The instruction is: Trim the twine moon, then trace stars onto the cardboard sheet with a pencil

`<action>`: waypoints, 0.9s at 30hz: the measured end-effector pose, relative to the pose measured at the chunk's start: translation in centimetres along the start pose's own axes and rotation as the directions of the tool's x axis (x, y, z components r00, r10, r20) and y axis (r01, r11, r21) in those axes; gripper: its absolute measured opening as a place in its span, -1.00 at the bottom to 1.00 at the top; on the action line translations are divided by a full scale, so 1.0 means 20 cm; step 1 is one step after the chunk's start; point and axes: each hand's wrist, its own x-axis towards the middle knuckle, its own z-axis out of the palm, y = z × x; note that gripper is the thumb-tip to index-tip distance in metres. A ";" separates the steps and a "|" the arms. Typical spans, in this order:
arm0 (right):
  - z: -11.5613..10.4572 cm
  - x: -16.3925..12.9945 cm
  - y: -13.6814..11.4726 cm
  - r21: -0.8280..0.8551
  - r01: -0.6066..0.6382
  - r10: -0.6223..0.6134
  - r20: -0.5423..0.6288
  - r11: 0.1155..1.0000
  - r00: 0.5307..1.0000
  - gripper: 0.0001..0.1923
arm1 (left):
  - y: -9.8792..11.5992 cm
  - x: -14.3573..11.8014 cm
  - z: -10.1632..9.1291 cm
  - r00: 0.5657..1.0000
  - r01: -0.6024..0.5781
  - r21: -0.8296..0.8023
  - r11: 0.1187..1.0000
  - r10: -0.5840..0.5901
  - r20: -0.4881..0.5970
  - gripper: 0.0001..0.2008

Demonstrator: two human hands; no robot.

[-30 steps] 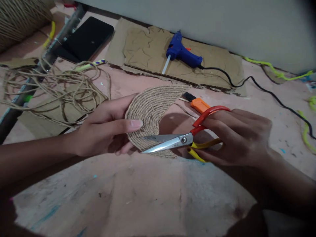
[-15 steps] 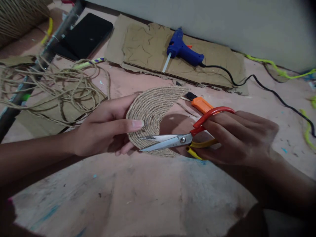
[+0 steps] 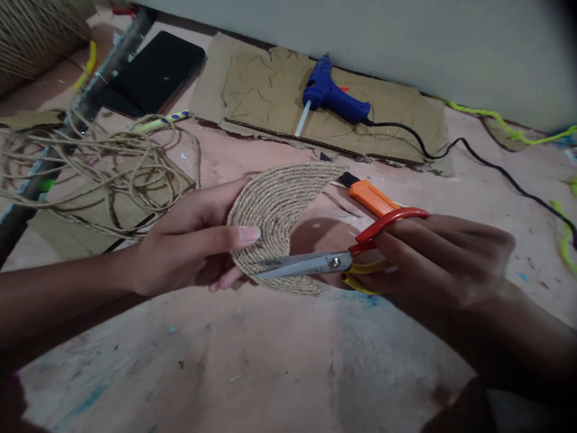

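**Scissors at the rope piece's lower edge**

The left hand (image 3: 189, 243) pinches the curved rope piece (image 3: 270, 210), thumb on top. The right hand (image 3: 433, 258) grips the scissors (image 3: 315, 263), fingers curled through the handles, blades nearly together across that edge. An orange cutter (image 3: 372, 197) lies just beyond the right fingers; bare floor (image 3: 270, 361) stretches below both hands.

The scene is being lit dimly and evenly from above; soft shadows are being cast beneath the hands, and the corners are being darkened by vignetting.

Blue glue gun (image 3: 331, 99) lies on cardboard (image 3: 270, 90) beside black phone (image 3: 151, 72).
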 end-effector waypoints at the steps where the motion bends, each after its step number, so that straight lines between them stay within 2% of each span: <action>1: 0.00 0.01 0.00 -0.015 0.059 -0.059 -0.024 0.998 0.998 -0.69 | 0.00 0.00 0.00 1.000 0.000 -0.003 1.000 0.000 -0.007 -0.69; 2: -0.01 0.02 0.00 -0.018 0.076 -0.077 -0.046 0.997 0.996 -0.72 | 0.00 0.00 0.00 1.000 -0.002 -0.005 1.000 0.002 -0.015 -0.70; 3: -0.02 0.04 0.00 0.004 0.042 -0.042 -0.060 0.999 0.997 -0.73 | 0.00 0.00 0.01 1.000 -0.008 -0.007 1.000 0.008 -0.026 -0.72; 5: -0.04 0.07 0.00 0.094 -0.081 0.085 -0.039 0.992 0.996 -0.72 | -0.01 0.00 0.01 0.998 -0.030 -0.011 0.999 0.030 -0.048 -0.73; 8: -0.08 0.10 0.02 0.180 -0.253 0.236 0.109 0.951 0.966 -0.69 | -0.01 0.01 0.02 0.992 -0.081 -0.005 0.997 0.080 -0.095 -0.72; 12: -0.13 0.11 0.04 0.161 -0.215 0.169 0.258 0.963 0.951 -0.60 | -0.01 0.01 0.00 0.982 -0.132 0.042 0.990 0.136 -0.130 -0.74; 15: -0.13 0.10 0.03 0.178 -0.240 0.171 0.333 0.954 0.927 -0.64 | -0.03 -0.01 -0.04 0.974 -0.159 0.075 0.984 0.169 -0.153 -0.72; 19: -0.13 0.10 0.02 0.210 -0.277 0.196 0.336 0.938 0.921 -0.68 | -0.04 -0.02 -0.07 0.953 -0.219 0.134 0.967 0.241 -0.182 -0.75; 23: -0.16 0.11 0.03 0.214 -0.298 0.206 0.368 0.930 0.907 -0.66 | -0.05 -0.02 -0.04 0.901 -0.324 0.210 0.922 0.369 -0.230 -0.71; 27: -0.19 0.13 0.03 0.165 -0.344 0.259 0.389 0.924 0.884 -0.87 | -0.08 -0.04 -0.02 0.854 -0.379 0.262 0.888 0.444 -0.271 -0.71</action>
